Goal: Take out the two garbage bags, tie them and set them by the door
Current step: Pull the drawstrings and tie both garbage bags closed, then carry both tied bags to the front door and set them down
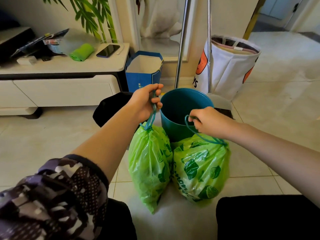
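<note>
Crowding both tied bags [200, 168] — each hand's [145, 103] grip curled round drawstrings — teal bin [174, 108].

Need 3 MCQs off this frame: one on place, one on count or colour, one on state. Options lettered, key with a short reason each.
1. Where does the teal bin stand?
A. Behind the two green bags
B. On the white cabinet
C. Inside the blue paper bag

2. How many green garbage bags are on the floor?
A. One
B. Two
C. Four

3. What is the left hand doing?
A. Lying flat on the floor
B. Holding a phone
C. Gripping a bag's drawstring

Key:
1 A: the bin stands on the tiles just beyond the left bag and the right bag.
2 B: only those two cinched bags stand side by side.
3 C: its fingers curl round the drawstring of the left bag; the right hand pinches the other bag's cord loop.
</note>
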{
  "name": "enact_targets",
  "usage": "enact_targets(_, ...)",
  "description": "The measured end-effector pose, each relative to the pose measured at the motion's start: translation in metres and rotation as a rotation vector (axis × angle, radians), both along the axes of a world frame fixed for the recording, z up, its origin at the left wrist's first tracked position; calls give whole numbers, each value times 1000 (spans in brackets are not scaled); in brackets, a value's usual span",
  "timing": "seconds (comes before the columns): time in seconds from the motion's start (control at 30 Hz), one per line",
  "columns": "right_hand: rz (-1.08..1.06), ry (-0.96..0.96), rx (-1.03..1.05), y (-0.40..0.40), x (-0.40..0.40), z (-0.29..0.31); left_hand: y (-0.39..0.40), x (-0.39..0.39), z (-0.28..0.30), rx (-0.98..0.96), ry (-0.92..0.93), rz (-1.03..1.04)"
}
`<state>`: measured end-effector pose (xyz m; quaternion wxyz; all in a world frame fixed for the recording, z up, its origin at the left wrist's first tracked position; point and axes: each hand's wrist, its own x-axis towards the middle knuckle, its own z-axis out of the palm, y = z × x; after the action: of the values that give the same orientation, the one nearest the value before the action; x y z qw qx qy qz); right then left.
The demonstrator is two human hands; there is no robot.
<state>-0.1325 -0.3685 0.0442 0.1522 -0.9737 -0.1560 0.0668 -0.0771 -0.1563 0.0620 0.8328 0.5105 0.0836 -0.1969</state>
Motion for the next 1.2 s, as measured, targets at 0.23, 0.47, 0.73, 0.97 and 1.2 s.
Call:
enact_targets(0.23, -297, 335, 476, -7, 59, 12, -23, 44, -13, 28, 40, -179)
enact_targets(0.47, -386, 692, 677, -12, 133, 0, -47, 104, -22, 93, -44, -731)
enact_targets(0.73, -362, 859, 413, -26, 140, 32, -46, 121, 6, 513, 226, -846)
enact_targets(0.97, -641, 878, 397, -42, 111, 89, -52, 82, 71, 634, 405, -651)
enact_targets(1.2, -1206, 1134, 775, -47, 28, 145, -47, 14, 130, 684, 587, -344)
